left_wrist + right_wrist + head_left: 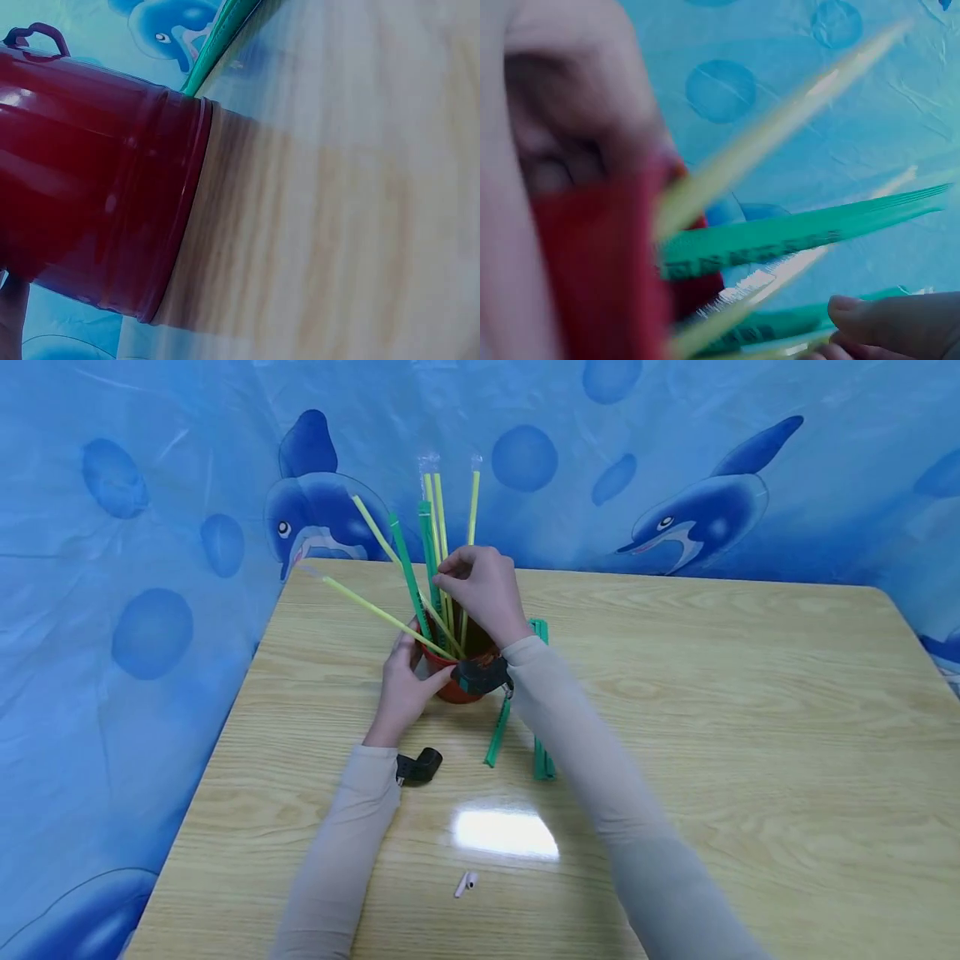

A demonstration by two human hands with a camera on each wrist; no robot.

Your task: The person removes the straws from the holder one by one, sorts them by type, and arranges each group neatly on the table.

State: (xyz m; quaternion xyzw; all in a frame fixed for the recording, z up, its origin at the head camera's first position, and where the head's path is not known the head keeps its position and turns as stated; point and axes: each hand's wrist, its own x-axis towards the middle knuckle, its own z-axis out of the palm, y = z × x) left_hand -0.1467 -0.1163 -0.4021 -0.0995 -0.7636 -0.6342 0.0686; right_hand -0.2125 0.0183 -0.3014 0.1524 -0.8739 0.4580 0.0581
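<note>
A red bucket (454,693) stands on the table, holding several yellow straws (474,510) in clear wrappers and green wrapped sticks (406,560) with dark print. My left hand (405,687) grips the bucket's side, the thumb near its front rim. Above the opening, my right hand (483,589) pinches a green wrapped stick (426,527) between thumb and fingers. In the right wrist view, the right thumb (885,319) lies against that stick, though blur hides the exact contact. The bucket (97,172) shows a small loop handle in the left wrist view.
More green wrapped sticks (543,760) lie on the wooden table (712,735) right of the bucket, partly under the right forearm. One single green stick (497,735) lies beside it. Two small white earbuds (466,883) rest near the front. A blue dolphin-print sheet (525,402) hangs behind.
</note>
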